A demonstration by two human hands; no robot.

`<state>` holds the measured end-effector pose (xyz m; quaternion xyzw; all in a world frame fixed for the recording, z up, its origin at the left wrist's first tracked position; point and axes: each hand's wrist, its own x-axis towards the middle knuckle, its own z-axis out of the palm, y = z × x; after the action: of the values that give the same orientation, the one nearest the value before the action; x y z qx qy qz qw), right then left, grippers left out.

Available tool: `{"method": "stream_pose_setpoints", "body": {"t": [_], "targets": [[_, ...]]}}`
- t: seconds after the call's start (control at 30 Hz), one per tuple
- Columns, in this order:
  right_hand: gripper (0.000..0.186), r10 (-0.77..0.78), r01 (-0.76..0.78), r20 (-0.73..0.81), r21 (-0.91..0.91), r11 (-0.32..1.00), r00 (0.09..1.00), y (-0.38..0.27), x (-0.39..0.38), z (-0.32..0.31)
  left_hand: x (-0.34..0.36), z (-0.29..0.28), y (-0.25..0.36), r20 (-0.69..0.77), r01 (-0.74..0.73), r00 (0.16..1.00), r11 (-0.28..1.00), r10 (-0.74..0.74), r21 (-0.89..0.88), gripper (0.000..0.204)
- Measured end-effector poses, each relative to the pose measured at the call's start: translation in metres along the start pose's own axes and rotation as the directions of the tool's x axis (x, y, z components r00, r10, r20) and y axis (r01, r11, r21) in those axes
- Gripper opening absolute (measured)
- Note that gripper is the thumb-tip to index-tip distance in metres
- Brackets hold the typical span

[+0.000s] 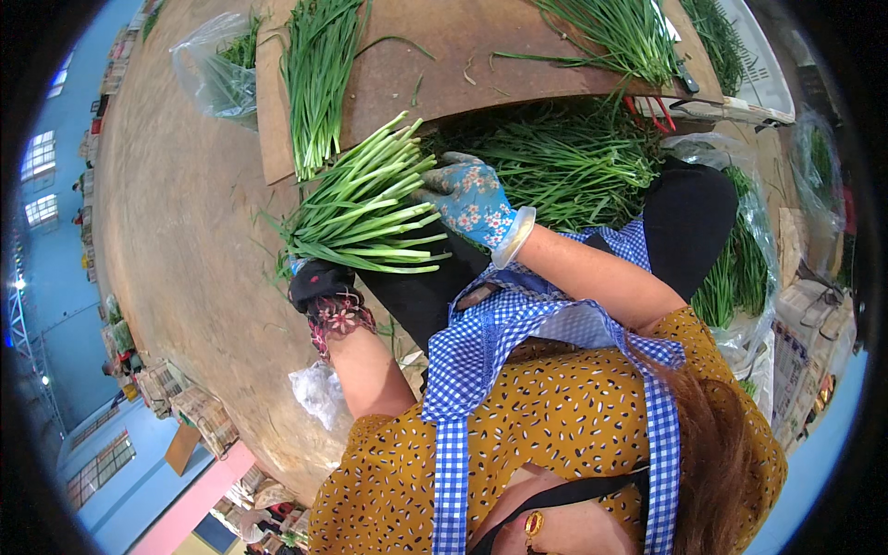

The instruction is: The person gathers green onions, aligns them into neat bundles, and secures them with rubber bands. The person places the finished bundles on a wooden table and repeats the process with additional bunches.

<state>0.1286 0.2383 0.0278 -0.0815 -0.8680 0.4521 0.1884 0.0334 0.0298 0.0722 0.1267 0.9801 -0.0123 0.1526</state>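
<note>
My left hand [317,279], in a dark glove with a flowered cuff, is closed around the leafy part of a bunch of garlic chives [365,208]. The pale stem ends fan out up and to the right. Close by those ends is my right hand [474,202], in a blue flowered glove; its fingers are curled together against the stems, and whatever they pinch is hidden. A heap of loose garlic chives [573,162] lies over my lap, beyond the right hand. Another bunch of chives [319,83] rests on the brown board [453,69], its stem ends toward me.
At the board's right lie more chives [620,42] and a knife with a black handle [686,79]. Red handles [659,113] stick out below the board's edge. Clear plastic bags of greens stand left [208,69] and right [731,268]. A crumpled white bag [317,393] is near my left forearm.
</note>
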Motion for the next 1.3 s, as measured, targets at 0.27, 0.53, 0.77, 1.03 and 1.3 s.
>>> {"method": "stream_pose_setpoints", "body": {"t": [0.27,0.53,0.77,1.03,1.3], "targets": [[0.028,0.319,-0.327,0.124,0.598,0.732,0.940,-0.005,0.008,0.009,0.000,0.010,-0.010,-0.017,-0.031,0.999,0.993,0.029,-0.111,0.048],[0.045,0.216,-0.398,0.344,0.655,0.642,0.914,0.019,0.029,0.020,0.005,0.020,-0.020,-0.102,-0.090,0.991,0.995,0.086,-0.034,0.043],[0.045,0.049,-0.313,0.418,0.591,0.744,0.907,0.014,0.030,0.013,0.006,0.024,-0.025,-0.148,-0.150,0.974,0.976,0.174,0.159,0.036],[0.038,-0.105,-0.004,0.517,0.205,0.979,0.849,0.012,0.020,-0.002,-0.003,0.022,-0.023,-0.149,-0.174,0.967,0.960,0.209,0.220,0.039],[0.030,0.036,-0.456,0.511,0.731,0.508,0.859,-0.009,0.006,-0.004,0.026,0.047,-0.054,-0.125,-0.147,0.988,0.805,0.091,-0.575,0.042]]}}
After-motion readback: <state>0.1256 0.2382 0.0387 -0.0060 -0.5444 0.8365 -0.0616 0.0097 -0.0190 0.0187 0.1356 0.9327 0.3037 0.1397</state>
